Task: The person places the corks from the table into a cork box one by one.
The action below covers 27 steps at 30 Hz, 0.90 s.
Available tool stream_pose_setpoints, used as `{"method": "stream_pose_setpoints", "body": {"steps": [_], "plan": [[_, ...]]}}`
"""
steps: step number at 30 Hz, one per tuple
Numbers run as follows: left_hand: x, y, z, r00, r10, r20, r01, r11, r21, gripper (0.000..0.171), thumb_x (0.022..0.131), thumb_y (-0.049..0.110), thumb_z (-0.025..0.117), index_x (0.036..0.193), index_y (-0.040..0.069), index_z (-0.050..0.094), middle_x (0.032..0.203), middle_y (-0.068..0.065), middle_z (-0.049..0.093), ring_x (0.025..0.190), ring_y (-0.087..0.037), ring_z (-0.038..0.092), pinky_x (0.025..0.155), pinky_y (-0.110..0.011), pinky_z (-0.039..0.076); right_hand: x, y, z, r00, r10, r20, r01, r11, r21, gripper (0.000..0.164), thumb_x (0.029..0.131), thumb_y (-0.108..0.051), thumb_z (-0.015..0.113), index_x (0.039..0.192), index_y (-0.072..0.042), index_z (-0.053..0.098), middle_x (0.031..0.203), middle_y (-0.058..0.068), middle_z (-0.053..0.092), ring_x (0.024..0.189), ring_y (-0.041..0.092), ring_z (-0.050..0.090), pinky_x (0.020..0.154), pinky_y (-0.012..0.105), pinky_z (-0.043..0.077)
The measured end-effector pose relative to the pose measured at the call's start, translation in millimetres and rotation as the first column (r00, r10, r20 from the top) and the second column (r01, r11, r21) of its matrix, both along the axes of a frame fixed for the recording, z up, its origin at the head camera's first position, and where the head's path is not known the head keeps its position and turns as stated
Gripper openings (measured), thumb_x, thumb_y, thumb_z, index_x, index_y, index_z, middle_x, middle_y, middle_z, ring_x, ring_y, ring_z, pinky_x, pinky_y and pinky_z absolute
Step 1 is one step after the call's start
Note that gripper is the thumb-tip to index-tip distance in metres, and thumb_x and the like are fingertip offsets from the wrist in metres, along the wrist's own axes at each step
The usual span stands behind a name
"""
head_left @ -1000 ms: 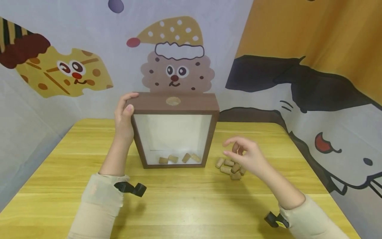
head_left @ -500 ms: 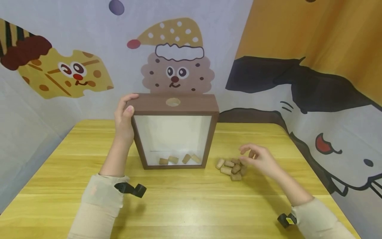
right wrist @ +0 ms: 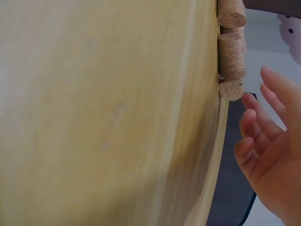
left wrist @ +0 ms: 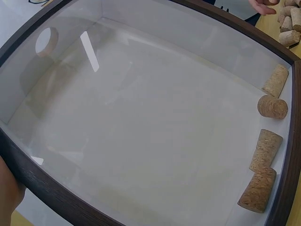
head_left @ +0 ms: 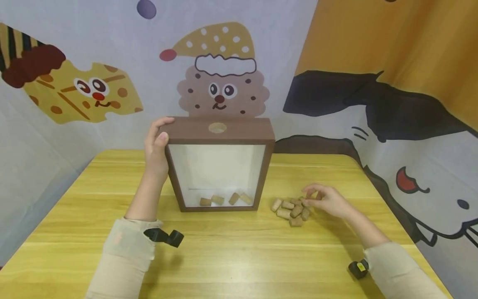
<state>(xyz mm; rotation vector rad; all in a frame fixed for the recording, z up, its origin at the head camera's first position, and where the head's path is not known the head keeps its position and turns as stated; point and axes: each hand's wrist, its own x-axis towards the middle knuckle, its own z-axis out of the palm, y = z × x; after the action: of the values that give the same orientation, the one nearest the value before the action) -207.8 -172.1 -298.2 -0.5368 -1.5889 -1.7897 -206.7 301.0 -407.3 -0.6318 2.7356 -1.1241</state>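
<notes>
A brown shadow box with a clear front and a round hole in its top stands upright on the table. Several wine corks lie along its bottom inside. My left hand grips the box's upper left corner, thumb on the front edge and fingers over the top. To the right of the box lies a pile of loose corks. My right hand is at the pile's right side, its fingertips right by the outermost corks. In the right wrist view, thumb and fingers are apart beside a cork, with nothing held between them.
The yellow wooden table extends in front of the box and to both sides. A cloth backdrop with cartoon figures hangs close behind the table and along its right side. Black wrist cameras sit at both sleeves.
My right hand has moved right and lower, from above the pile to its right side, uncovering more of the corks. My left hand stays on the box, which has not moved.
</notes>
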Motion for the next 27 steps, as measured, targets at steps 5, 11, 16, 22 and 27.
{"method": "stream_pose_setpoints", "body": {"steps": [5, 11, 16, 22, 27], "plan": [[0.6, 0, 1.5, 1.0, 0.003, 0.001, -0.003, 1.0, -0.002, 0.05, 0.083, 0.05, 0.058, 0.116, 0.014, 0.064, 0.128, -0.008, 0.053, 0.129, -0.026, 0.033, 0.106, -0.042, 0.008, -6.9, 3, -6.8, 0.998, 0.021, 0.053, -0.02, 1.0, -0.013, 0.034, 0.088, -0.017, 0.069, 0.119, -0.006, 0.062, 0.097, 0.007, 0.061, 0.07, 0.019, 0.054, 0.057, 0.03, 0.046], [1.4, 0, 1.9, 1.0, -0.013, 0.022, 0.013, 1.0, 0.006, 0.047, 0.083, 0.049, 0.058, 0.116, 0.016, 0.064, 0.131, -0.011, 0.05, 0.13, -0.025, 0.031, 0.106, -0.041, 0.007, -10.3, 7, -12.2, 0.987, 0.042, 0.152, -0.04, 0.999, -0.022, 0.034, 0.09, -0.019, 0.066, 0.12, -0.004, 0.061, 0.096, 0.009, 0.06, 0.073, 0.022, 0.056, 0.061, 0.033, 0.049], [2.1, 0, 1.1, 1.0, -0.007, 0.024, 0.007, 1.0, 0.002, 0.048, 0.083, 0.049, 0.057, 0.116, 0.016, 0.064, 0.132, -0.016, 0.049, 0.13, -0.025, 0.031, 0.106, -0.042, 0.007, -11.5, 8, -14.3, 0.983, 0.041, 0.18, -0.039, 0.999, -0.016, 0.032, 0.091, -0.02, 0.065, 0.119, -0.005, 0.062, 0.098, 0.009, 0.061, 0.076, 0.023, 0.057, 0.062, 0.033, 0.05], [2.3, 0, 1.1, 1.0, -0.006, 0.025, 0.006, 1.0, 0.005, 0.049, 0.082, 0.051, 0.059, 0.116, 0.016, 0.064, 0.13, -0.009, 0.051, 0.13, -0.025, 0.032, 0.106, -0.041, 0.008, -8.9, 4, -9.1, 0.99, 0.025, 0.142, -0.02, 0.999, -0.033, 0.029, 0.088, -0.012, 0.067, 0.115, -0.002, 0.063, 0.094, 0.01, 0.062, 0.08, 0.024, 0.058, 0.065, 0.033, 0.05], [3.5, 1, 2.4, 1.0, -0.006, 0.021, 0.006, 1.0, 0.009, 0.05, 0.082, 0.052, 0.059, 0.115, 0.016, 0.065, 0.13, -0.006, 0.052, 0.13, -0.025, 0.032, 0.106, -0.041, 0.008, -6.7, 0, -3.5, 0.999, -0.019, 0.04, 0.02, 1.0, -0.02, 0.024, 0.085, -0.008, 0.069, 0.109, -0.004, 0.065, 0.091, 0.005, 0.064, 0.082, 0.023, 0.056, 0.069, 0.033, 0.047]]}}
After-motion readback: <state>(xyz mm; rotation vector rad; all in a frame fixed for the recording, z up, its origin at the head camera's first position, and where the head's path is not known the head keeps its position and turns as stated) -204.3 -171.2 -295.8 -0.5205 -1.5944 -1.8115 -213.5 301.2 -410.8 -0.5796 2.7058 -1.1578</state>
